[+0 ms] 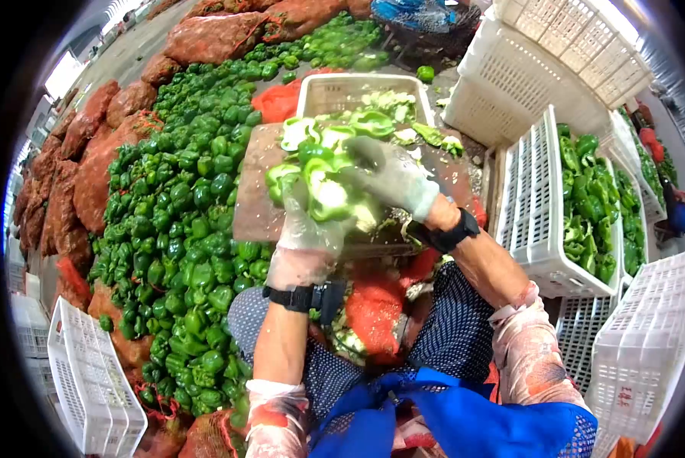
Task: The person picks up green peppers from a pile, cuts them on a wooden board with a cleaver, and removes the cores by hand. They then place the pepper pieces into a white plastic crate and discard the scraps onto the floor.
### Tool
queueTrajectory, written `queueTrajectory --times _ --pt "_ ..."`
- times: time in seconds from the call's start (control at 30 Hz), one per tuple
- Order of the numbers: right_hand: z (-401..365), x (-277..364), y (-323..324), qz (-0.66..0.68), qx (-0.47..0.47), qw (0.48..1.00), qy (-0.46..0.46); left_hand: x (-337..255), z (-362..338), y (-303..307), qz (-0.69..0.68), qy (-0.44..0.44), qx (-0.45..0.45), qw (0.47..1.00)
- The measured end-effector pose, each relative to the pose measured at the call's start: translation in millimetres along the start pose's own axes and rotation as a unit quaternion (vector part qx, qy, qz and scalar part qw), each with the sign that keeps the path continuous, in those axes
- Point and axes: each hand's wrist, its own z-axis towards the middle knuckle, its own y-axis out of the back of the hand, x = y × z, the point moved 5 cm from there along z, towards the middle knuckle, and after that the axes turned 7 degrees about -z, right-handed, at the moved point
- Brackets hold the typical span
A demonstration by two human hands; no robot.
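Observation:
My left hand [310,225], in a thin pale glove, has its fingers closed on a cut green bell pepper [329,195] with its pale inside showing. From the right, my right hand [394,174], in a grey-white glove with dark fingertips, grips the same group of cut pieces; its fingers are slightly blurred. Both hands are over a brown board [262,198]. More cut pepper pieces [373,124] lie beyond the fingers. Just past the board stands a cream crate [365,79] with pale pepper cores in it. Whether a small tool is in either hand is hidden.
A large heap of whole green peppers [197,252] spreads along the left, backed by red mesh sacks [102,179]. At the right, a white crate [529,206] holds cut peppers [587,221], with stacked crates [510,72] behind it. Another crate [94,385] stands lower left.

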Motion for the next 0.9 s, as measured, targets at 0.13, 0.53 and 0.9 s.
queueTrajectory --times 0.13,0.53,0.9 --pt "-18.7 11.2 -3.6 0.079 -0.072 0.99 0.096 -6.2 3.2 -7.6 0.105 -0.039 0.054 0.992" --pt "-40.8 -1.5 -45.5 0.086 0.074 0.991 0.077 2.4 23.9 4.0 0.294 -0.089 0.028 0.951" --pt "-46.9 33.4 -26.9 0.014 0.008 0.976 0.215 11.2 2.0 6.1 0.181 -0.051 -0.102 0.977"
